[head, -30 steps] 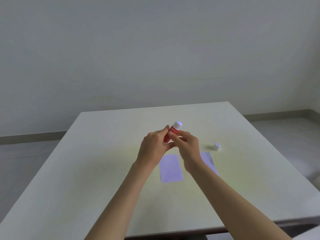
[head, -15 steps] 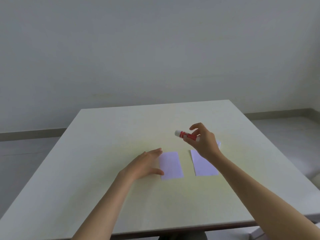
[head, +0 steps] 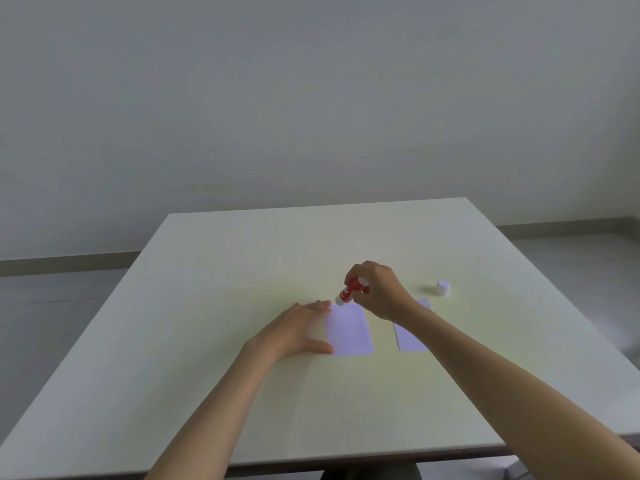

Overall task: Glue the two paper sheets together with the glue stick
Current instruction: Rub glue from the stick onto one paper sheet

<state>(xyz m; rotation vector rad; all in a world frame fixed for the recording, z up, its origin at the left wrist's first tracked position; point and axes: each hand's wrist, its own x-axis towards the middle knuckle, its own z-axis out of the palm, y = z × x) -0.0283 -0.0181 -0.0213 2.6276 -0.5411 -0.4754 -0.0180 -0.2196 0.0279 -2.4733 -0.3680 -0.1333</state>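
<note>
i see my right hand (head: 379, 291) pinching the red glue stick (head: 349, 292), tip touching the left pale rectangular paper sheet (head: 349, 330); my left hand (head: 294, 332) presses flat on its edge.

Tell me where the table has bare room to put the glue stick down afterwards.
The far half of the table beyond both hands, and the near strip between the forearms, are bare. It is crowded mid-table: left hand on the left sheet, right hand with the glue stick, right sheet, cap.
</note>
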